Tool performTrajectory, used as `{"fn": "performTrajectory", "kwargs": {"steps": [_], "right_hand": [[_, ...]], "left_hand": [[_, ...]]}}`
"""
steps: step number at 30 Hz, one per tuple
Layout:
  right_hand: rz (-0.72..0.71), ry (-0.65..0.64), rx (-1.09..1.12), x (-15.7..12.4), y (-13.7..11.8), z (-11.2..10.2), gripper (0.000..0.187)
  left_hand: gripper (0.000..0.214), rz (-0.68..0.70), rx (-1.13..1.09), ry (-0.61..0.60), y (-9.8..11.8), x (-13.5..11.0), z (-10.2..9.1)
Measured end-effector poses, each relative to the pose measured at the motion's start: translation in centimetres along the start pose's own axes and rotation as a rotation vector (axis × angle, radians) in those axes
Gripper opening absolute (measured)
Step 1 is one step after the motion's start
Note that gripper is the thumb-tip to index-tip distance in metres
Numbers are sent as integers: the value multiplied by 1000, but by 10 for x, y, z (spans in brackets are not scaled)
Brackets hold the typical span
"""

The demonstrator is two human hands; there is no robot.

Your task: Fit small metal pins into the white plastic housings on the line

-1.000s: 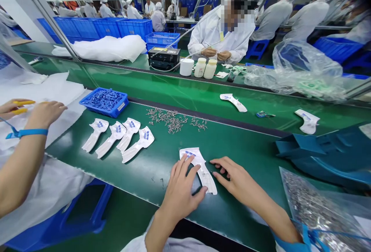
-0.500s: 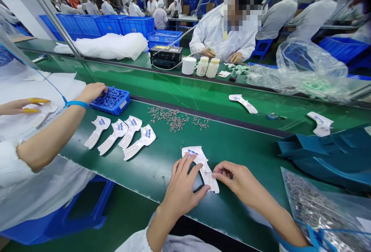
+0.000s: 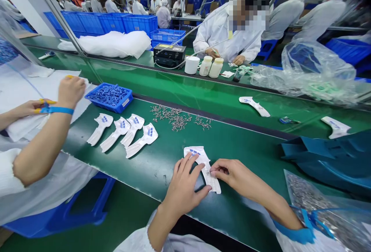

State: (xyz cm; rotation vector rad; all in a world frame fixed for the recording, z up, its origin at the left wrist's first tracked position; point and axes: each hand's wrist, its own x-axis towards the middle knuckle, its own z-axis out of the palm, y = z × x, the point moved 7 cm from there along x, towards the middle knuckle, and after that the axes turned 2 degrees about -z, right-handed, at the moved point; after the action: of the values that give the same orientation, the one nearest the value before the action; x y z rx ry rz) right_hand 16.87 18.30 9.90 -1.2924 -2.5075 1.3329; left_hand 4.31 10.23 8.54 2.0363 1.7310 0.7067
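Note:
A white plastic handle-shaped part [image 3: 202, 166] with small blue buttons lies flat on the green bench [image 3: 162, 167] in front of me. My left hand [image 3: 183, 188] rests on its left edge, fingers spread and flat, thumb touching its lower end. My right hand [image 3: 234, 175] has its fingertips pinched together at the part's narrow right side; what they pinch is too small to make out. A scatter of small metal screws [image 3: 176, 115] lies farther back on the bench.
Several matching white parts [image 3: 124, 134] lie in a row at left beside a blue tray [image 3: 109, 97] of small blue pieces. A co-worker's arms [image 3: 43, 136] work at the left. More parts ride the conveyor [image 3: 254, 105]. A clear bag of screws [image 3: 324, 209] sits at right.
My right fingers closed from spread to a pinch at the part's narrow side. The co-worker's hand reached to the blue tray, then drew back left.

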Motion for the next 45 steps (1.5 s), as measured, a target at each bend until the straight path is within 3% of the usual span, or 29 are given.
{"fn": "performTrajectory", "kwargs": {"steps": [7,14,18,22,28,31,34,37,41,43,45], "right_hand": [[6,42,-31,1,4,1,20],[53,66,111,10,18,7,12],[117,48,349,10,30,14,22],[217,31,667,1,34,23,44],[116,73,363,-4,17,21,36],[136,31,527,0,14,19,37],[180,86,718,19,25,-4,39],[121,366,688,49,49,-61,34],[82,668,531,76,81,-124,27],[73,752,403,80,88,-135,26],[36,772,251,82,85,-131,26]], "left_hand": [[53,0,-18,8,0,1,-1],[52,6,-31,21,0,2,-2],[51,4,-27,15,-1,2,-1],[53,17,-32,-2,-2,1,0],[53,21,-46,-25,-1,-2,1],[54,7,-59,51,-3,-4,-13],[45,-70,29,235,-24,-9,-44],[37,-171,229,393,-62,-19,-75],[38,-220,472,460,-110,-32,-98],[37,-254,536,486,-125,-38,-103],[33,-276,556,512,-131,-44,-104]]}}
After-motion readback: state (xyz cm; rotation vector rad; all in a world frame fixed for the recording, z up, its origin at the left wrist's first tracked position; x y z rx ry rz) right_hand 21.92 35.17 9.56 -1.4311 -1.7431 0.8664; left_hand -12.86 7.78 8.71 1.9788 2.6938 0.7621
